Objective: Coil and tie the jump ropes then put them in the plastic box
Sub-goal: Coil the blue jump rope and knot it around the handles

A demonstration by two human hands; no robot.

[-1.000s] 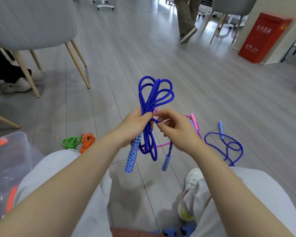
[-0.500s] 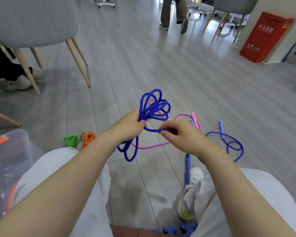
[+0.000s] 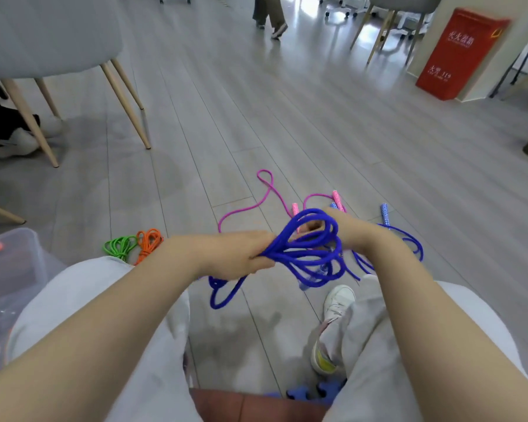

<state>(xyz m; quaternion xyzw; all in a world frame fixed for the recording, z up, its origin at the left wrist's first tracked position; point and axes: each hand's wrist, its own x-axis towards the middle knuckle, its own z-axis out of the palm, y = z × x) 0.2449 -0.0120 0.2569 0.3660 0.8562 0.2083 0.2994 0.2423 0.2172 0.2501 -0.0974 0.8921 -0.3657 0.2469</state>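
- Grey wooden floor (image 3: 287, 117) is seen all around, with a grey chair (image 3: 43, 35) at the far left and a red box (image 3: 461, 53) at the far right.
- A bunch of blue rope (image 3: 308, 254) is held in the air above the knees.
- The left hand (image 3: 241, 254) is closed tight around the bunch at one end.
- The right hand (image 3: 345, 229) is put through the loops; how its fingers lie cannot be told.
- A pink rope (image 3: 265, 190) and a second blue rope (image 3: 409, 239) are lying loose on the floor just past the hands.
- A green coil (image 3: 121, 248) and an orange coil (image 3: 148, 243) are lying side by side, touching.
- The plastic box (image 3: 13, 269) is seen at the left edge, beside the left knee.
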